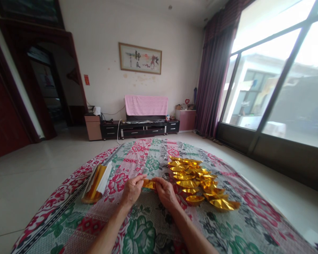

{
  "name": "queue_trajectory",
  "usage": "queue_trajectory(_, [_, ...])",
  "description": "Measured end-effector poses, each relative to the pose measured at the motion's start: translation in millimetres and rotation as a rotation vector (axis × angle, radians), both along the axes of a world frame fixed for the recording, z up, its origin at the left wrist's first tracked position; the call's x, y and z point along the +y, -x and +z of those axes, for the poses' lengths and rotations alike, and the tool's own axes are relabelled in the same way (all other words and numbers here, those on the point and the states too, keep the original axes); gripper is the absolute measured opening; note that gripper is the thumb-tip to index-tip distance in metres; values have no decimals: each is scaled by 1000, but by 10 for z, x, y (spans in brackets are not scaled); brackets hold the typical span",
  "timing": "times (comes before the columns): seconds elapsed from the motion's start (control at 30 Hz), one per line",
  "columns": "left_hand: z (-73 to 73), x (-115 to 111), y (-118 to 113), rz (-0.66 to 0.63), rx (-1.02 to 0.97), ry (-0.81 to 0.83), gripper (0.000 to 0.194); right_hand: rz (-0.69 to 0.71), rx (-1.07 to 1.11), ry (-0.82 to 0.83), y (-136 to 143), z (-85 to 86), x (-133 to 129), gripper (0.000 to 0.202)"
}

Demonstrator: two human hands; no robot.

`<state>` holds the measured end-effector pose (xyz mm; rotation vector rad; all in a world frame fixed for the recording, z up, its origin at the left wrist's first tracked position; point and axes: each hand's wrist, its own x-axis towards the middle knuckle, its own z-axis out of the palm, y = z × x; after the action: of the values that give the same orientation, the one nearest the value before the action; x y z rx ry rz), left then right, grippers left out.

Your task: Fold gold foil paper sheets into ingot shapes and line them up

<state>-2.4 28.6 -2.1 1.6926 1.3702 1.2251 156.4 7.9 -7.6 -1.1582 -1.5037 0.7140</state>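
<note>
A small folded piece of gold foil paper (149,183) is stretched between my two hands, just above the flowered tablecloth. My left hand (133,188) pinches its left end between thumb and fingers. On the other end, my right hand (164,190) is closed the same way. To the right lie several boat-shaped gold paper ingots (188,183), set out in overlapping rows. A curled stack of gold and white paper sheets (96,183) rests on the left part of the cloth.
The round table wears a red, green and white flowered cloth (140,233). Beyond it stands a low black cabinet (143,132) with a pink cloth (146,105) draped over a screen. Large windows (281,81) and a purple curtain (214,70) line the right side.
</note>
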Motion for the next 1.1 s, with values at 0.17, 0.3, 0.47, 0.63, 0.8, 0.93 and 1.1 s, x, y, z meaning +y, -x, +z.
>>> queue_trajectory(0.17, [32,-38,-44,60,67,-89,34,-19,-55,-46,-1,-9,3,32])
queue_trajectory(0.3, [36,-45,-53,74,97,-101,35,-19,-83,-58,4,12,-3,31])
queue_trajectory(0.47, [32,-31,-35,43,57,-82,34,-37,-83,-41,13,43,-21,30])
queue_trajectory(0.63, [39,-27,-35,8,12,-53,34,-30,-54,-39,22,27,-8,29])
queue_trajectory(0.8, [60,-19,-31,-30,-63,16,38,-31,-33,-34,21,63,-31,29])
queue_trajectory(0.93, [78,-16,-27,-35,-186,156,46,-7,-18,-23,14,71,-48,29])
queue_trajectory(1.1, [70,-17,-32,24,-14,19,37,-14,0,-13,15,32,-23,32])
